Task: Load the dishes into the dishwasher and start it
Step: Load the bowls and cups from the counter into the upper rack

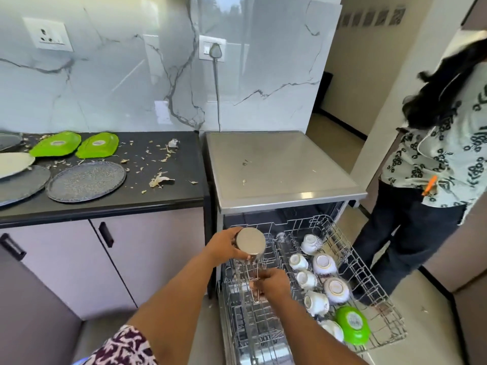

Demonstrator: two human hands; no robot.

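Loading continues: at lower centre, the left hand (224, 246) grips an inverted steel cup (250, 243) while the right hand (272, 283) pinches a rack tine (257, 287); next, seat the cup.

The dishwasher (284, 167) stands at 3 o'clock of the counter (105, 201); cups (324, 264) sit in its pulled-out rack (369, 285).

A white marble wall (118, 83) with grey veins is seen behind a black counter (163, 180). Two white sockets (48, 34) are set in the wall, and a grey plug (215, 50) is pushed into one. Pale purple cupboard doors (66, 262) with black handles (106, 234) are seen below. A cream floor (332, 122) is lit brightly.
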